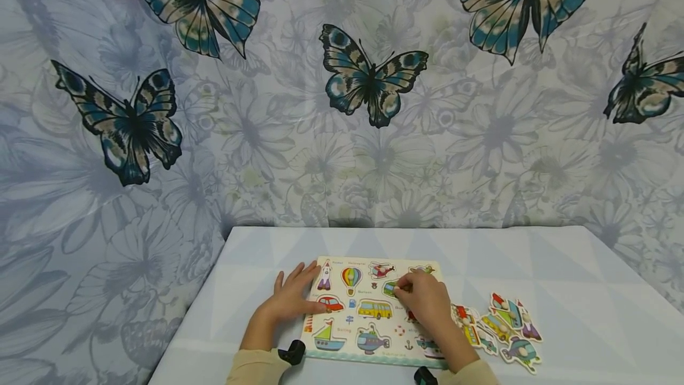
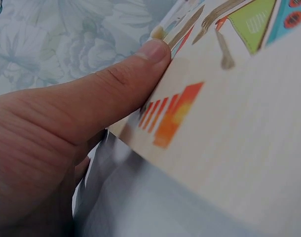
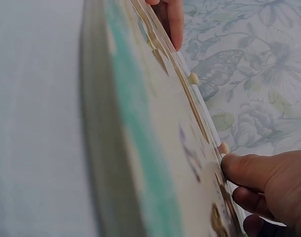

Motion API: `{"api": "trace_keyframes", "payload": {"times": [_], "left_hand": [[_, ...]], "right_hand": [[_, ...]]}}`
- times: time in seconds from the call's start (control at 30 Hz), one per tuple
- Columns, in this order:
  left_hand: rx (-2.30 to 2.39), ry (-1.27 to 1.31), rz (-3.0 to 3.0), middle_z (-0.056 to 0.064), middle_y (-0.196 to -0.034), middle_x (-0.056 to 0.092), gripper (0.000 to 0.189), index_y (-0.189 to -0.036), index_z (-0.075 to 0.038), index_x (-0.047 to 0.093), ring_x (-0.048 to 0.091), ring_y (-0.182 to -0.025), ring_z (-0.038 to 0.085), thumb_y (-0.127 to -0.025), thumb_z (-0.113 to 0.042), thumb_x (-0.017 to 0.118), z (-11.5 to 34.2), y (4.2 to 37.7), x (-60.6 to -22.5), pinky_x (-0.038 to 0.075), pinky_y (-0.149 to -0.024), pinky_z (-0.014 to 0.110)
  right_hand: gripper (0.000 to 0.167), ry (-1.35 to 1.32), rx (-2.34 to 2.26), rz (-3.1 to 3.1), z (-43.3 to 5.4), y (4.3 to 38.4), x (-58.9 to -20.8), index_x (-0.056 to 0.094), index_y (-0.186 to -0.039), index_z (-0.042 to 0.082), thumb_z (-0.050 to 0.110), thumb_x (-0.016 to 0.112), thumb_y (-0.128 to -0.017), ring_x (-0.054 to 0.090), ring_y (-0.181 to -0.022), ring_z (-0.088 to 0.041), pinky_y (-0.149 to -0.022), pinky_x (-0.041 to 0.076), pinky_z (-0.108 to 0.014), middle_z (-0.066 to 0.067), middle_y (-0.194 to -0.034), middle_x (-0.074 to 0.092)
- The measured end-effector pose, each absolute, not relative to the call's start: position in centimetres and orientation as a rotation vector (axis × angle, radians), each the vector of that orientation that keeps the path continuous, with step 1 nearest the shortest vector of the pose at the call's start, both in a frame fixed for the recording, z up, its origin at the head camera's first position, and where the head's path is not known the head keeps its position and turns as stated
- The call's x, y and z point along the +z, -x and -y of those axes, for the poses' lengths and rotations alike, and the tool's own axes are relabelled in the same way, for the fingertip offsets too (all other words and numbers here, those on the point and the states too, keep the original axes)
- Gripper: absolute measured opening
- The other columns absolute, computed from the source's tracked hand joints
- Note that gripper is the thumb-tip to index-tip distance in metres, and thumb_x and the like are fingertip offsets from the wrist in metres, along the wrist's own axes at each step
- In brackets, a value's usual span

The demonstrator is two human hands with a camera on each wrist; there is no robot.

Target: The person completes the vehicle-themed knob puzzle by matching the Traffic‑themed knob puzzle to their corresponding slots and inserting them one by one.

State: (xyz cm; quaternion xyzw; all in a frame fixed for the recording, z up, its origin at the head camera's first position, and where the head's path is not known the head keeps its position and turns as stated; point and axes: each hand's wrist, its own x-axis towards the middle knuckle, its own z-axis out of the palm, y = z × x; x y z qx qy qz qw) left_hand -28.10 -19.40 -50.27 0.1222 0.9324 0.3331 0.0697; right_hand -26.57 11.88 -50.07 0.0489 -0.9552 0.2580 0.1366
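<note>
A cream-coloured vehicle puzzle board point(image 1: 350, 325) lies on the table, with pictures of a rocket, hot-air balloon, helicopter, red car, bus, sailboat and submarine. My left hand point(image 1: 293, 293) rests at its left edge with the fingers spread; the thumb point(image 2: 135, 66) lies straight on the board's face. Over the upper right part, my right hand point(image 1: 426, 303) pinches a small green vehicle puzzle piece point(image 1: 390, 288) between thumb and fingers. The right wrist view shows the right hand point(image 3: 283, 190) low over the board; the piece itself is hard to make out there.
To the board's right, several loose puzzle pieces point(image 1: 521, 352) lie in an overlapping pile. The white table point(image 1: 588, 290) meets a butterfly-patterned cloth point(image 1: 395, 183) at its far edge. Small wooden pegs point(image 3: 193, 78) stick up from the board.
</note>
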Motion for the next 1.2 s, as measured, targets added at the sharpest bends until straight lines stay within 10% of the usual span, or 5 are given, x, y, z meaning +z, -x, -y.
{"api": "trace_keyframes", "payload": {"times": [0.53, 0.87, 1.2], "left_hand": [[0.989, -0.375, -2.818, 0.002, -0.166, 0.029, 0.097, -0.155, -0.016, 0.039, 0.013, -0.156, 0.035, -0.074, -0.045, 0.085, 19.43, 28.32, -50.43, -0.009, -0.12, 0.066], [0.993, -0.365, -2.802, 0.001, -0.166, 0.028, 0.098, -0.155, -0.019, 0.039, 0.012, -0.157, 0.035, -0.073, -0.046, 0.085, 19.27, 28.34, -50.57, -0.009, -0.12, 0.066], [1.007, -0.352, -2.785, 0.001, -0.166, 0.027, 0.101, -0.156, -0.019, 0.039, 0.011, -0.157, 0.035, -0.071, -0.047, 0.086, 19.17, 28.34, -50.58, -0.01, -0.12, 0.065]], "right_hand": [[0.01, -0.167, 0.795, 2.766, -12.09, 26.47, -50.02, 0.077, -0.088, 0.021, 0.027, 0.082, -0.082, 0.061, -0.125, -0.036, -0.091, 0.05, -0.056, 0.002, -0.091, 0.073], [0.01, -0.176, 0.78, 2.789, -12.35, 26.33, -50.27, 0.076, -0.087, 0.024, 0.028, 0.082, -0.081, 0.059, -0.07, -0.01, -0.064, 0.039, -0.032, 0.013, -0.074, 0.06], [0.011, -0.188, 0.834, 2.83, -12.54, 26.07, -49.89, 0.074, -0.089, 0.023, 0.027, 0.082, -0.082, 0.044, -0.059, -0.006, -0.065, 0.033, -0.031, 0.012, -0.069, 0.054]]}}
